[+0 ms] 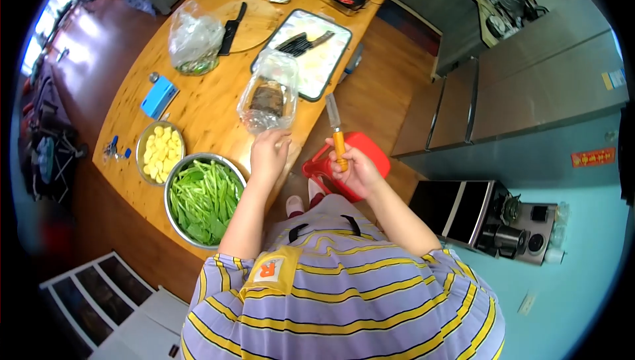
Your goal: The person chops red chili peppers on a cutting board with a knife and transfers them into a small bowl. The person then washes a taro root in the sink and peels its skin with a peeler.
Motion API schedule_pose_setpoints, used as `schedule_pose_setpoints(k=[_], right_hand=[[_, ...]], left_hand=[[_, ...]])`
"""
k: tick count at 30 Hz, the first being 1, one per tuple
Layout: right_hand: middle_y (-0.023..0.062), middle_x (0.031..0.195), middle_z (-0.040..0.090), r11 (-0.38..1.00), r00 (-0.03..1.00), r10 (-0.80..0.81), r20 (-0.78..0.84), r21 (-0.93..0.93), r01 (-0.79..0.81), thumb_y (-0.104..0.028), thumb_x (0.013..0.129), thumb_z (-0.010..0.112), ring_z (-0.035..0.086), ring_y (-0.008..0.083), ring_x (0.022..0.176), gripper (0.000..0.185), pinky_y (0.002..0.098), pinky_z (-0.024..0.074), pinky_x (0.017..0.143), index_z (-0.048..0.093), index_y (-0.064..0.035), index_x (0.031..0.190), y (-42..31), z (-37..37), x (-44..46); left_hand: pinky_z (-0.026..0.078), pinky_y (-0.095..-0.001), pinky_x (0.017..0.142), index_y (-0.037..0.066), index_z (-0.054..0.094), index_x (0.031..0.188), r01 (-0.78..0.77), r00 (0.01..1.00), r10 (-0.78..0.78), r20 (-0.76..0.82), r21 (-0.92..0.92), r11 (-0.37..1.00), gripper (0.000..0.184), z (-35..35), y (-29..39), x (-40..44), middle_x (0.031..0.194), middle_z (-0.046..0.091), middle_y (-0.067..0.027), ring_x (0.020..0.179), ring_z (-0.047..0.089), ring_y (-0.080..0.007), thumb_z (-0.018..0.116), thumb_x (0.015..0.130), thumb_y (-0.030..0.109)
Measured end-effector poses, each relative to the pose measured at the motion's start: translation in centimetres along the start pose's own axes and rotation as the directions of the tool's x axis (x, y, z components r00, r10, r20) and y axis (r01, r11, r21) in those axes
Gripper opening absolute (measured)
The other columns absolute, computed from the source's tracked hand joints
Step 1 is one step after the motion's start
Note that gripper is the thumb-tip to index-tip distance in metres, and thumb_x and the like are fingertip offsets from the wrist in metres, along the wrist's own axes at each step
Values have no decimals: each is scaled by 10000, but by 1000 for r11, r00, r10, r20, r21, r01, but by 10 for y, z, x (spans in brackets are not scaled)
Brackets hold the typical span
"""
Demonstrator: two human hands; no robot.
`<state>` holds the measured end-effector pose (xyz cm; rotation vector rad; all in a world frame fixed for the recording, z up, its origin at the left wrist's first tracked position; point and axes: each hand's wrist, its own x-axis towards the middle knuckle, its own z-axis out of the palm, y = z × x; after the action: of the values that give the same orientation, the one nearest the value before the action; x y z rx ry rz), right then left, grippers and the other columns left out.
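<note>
My right hand [357, 167] is wrapped round the orange wooden handle of a small tool [333, 115] with a narrow metal blade pointing up and away; whether it is a knife or a peeler I cannot tell. My left hand [268, 155] is at the table edge, its fingers loosely bent and apart, with nothing visible in them. Just beyond its fingertips lies a clear plastic container [286, 72] in crinkled film, with a dark brown piece of food [267, 98] inside. Left of this hand stand a metal bowl of leafy green vegetables [206, 201] and a bowl of peeled yellow chunks [161, 154].
A white cutting board [324, 62] holds a dark-bladed knife [305, 44]. On the round wooden board [254, 26] lies a black cleaver [231, 29], beside a plastic bag [193, 39]. A blue box [159, 97] sits farther left. Below my right hand is a red bin [368, 150] on the floor.
</note>
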<state>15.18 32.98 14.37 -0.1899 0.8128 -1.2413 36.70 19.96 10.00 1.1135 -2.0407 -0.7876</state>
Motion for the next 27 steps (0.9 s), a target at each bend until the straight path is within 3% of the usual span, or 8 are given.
schedule_pose_setpoints(k=[17, 21, 25, 27], right_hand=[[46, 973, 562, 993, 991, -4, 134, -114, 20, -154, 961, 437, 520, 145, 749, 481, 283, 450, 683, 484, -41, 1427, -50, 21, 58], [30, 972, 568, 977, 978, 88, 190, -210, -48, -159, 968, 448, 521, 124, 740, 499, 247, 452, 664, 474, -53, 1454, -64, 42, 89], [24, 964, 577, 939, 944, 184, 274, -332, -87, -160, 974, 444, 523, 112, 737, 496, 246, 461, 670, 476, -74, 1462, -87, 75, 142], [23, 952, 580, 902, 923, 266, 279, -409, -137, -158, 975, 443, 522, 110, 731, 495, 245, 460, 671, 479, -72, 1461, -98, 85, 170]], left_hand=[[512, -436, 930, 69, 751, 1010, 12, 995, -5, -101, 63, 998, 182, -33, 23, -3, 1027, 709, -141, 1016, 650, -369, 745, 828, 63], [513, -431, 928, 74, 749, 1017, 34, 988, -32, -149, 10, 999, 190, -46, 32, 8, 1009, 710, -130, 1007, 653, -363, 739, 829, 48], [509, -452, 853, 59, 733, 978, -32, 942, 39, -334, 24, 999, 174, -41, 22, 24, 940, 689, -127, 938, 639, -359, 740, 805, 44], [507, -448, 862, 59, 731, 979, 15, 933, -5, -360, 25, 1000, 168, -33, 16, 36, 952, 690, -119, 954, 637, -353, 734, 812, 50]])
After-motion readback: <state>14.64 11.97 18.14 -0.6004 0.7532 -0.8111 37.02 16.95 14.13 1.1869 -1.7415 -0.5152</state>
